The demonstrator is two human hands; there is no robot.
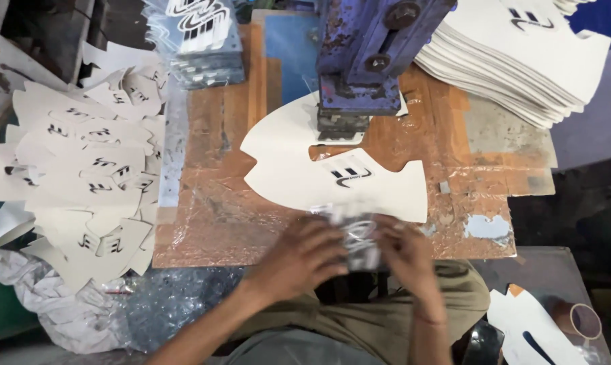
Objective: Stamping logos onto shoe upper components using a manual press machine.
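Both hands meet at the near edge of the workbench [211,155], which is wrapped in brown tape and clear film; the left hand [304,260] and the right hand [405,251] are closed together around a small clear transfer sheet [359,236] with a dark and white mark; motion blurs it, so I cannot make out its outline or just how the fingers pinch it; much of it is hidden behind the fingers. Just beyond the hands lies a white cut shoe piece [319,172] carrying a black printed mark, near the middle of the bench; its far part runs under the head of a blue press [369,54], whose upper body is cut off at the top. A tall stack of white pieces [521,61] sits at the far right corner, partly out of view; a loose heap of printed pieces [82,176] spreads over the left edge; a pile of clear printed sheets [204,40] sits at the far left. A roll of tape [584,321] shows at the lower right, half cut off.
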